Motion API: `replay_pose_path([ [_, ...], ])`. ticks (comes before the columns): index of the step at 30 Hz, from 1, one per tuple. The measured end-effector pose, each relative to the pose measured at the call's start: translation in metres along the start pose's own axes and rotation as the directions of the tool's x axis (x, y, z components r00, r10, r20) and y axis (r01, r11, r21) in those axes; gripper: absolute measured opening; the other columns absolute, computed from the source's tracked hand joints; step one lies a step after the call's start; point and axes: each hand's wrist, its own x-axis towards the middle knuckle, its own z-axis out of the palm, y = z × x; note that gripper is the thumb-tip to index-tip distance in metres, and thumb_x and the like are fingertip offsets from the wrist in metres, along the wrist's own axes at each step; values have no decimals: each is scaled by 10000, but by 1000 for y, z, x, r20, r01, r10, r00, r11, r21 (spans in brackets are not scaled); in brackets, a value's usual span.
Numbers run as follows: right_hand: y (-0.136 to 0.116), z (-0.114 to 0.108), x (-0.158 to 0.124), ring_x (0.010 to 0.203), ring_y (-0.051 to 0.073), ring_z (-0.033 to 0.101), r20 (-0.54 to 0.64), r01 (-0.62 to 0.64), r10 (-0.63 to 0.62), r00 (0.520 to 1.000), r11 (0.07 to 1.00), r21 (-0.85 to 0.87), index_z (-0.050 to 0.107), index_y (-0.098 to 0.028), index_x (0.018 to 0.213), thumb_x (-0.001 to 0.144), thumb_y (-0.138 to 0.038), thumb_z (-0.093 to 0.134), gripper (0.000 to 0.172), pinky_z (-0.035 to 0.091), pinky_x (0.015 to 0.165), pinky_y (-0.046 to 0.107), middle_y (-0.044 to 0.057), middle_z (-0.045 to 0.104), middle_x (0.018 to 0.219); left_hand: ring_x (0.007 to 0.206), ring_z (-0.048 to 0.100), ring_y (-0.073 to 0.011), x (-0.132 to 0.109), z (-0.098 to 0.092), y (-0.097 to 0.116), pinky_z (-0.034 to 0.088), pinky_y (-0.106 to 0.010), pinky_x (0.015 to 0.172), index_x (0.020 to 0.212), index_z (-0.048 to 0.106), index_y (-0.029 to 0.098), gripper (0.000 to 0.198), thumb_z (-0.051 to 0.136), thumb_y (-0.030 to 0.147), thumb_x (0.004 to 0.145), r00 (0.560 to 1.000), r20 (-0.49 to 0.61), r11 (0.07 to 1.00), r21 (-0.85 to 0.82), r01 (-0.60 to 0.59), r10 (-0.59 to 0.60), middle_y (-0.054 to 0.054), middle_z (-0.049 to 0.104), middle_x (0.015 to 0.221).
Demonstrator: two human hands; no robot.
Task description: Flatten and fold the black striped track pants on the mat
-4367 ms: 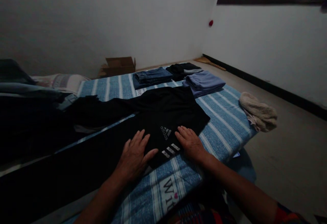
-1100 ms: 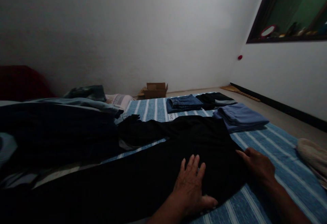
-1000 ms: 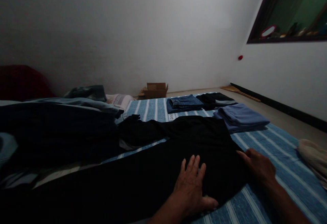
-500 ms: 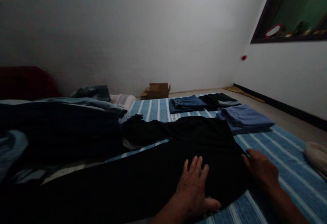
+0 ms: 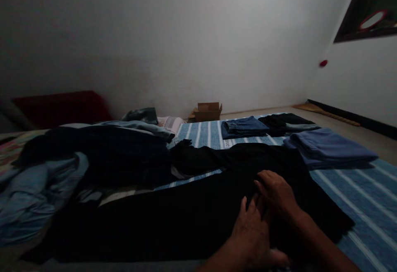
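Note:
A long black garment lies spread flat across the blue striped sheet. My left hand rests flat on it near the bottom of the view, fingers stretched forward. My right hand lies on the same black cloth just ahead of the left, fingers slightly curled and pressing down. The two hands nearly touch. Neither hand lifts any cloth.
Folded clothes sit at the far end: dark blue jeans, a black stack and a light blue stack. A heap of loose dark and blue clothes fills the left. A cardboard box stands by the wall.
My right hand has moved left from the garment's right edge onto the black cloth, close to my left hand. The view has swung left, showing more of the clothes heap.

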Motion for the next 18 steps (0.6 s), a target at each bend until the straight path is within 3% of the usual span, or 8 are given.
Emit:
replay_pose_path([
  [3, -5, 15, 8, 863, 207, 610, -3, 49, -49, 999, 996, 76, 624, -225, 877, 878, -312, 457, 189, 471, 750, 329, 73, 662, 944, 1415, -31, -335, 0, 0, 1, 74, -598, 1121, 1472, -110, 255, 1033, 533, 668, 777, 999, -28, 999, 26, -28, 29, -91, -41, 1563],
  [7, 2, 36, 7, 931, 220, 618, 3, 50, -52, 999, 981, 187, 641, -220, 891, 884, -325, 446, 222, 484, 812, 354, 81, 671, 984, 1417, -14, -328, 1, 14, -8, 55, -572, 1132, 1488, 31, 184, 1001, 488, 711, 771, 999, -27, 998, 45, -33, 34, -139, 48, 1558],
  [13, 16, 49, -1, 1005, 230, 615, 19, -27, 23, 1000, 969, 246, 670, -215, 891, 885, -343, 420, 281, 486, 870, 373, 97, 673, 1052, 1421, 82, -292, 6, 45, -28, 49, -558, 1134, 1444, 244, 168, 554, 307, 423, 957, 999, -41, 997, 78, -12, 15, -147, 219, 1527],
  [18, 20, 54, -2, 1000, 233, 624, 2, -12, 11, 1000, 963, 268, 680, -216, 891, 873, -352, 418, 296, 492, 871, 381, 96, 683, 1046, 1421, 101, -275, 5, 43, -30, 60, -541, 1140, 1454, 218, 196, 531, 304, 381, 963, 1000, -9, 999, 52, -3, 4, -125, 224, 1530],
])
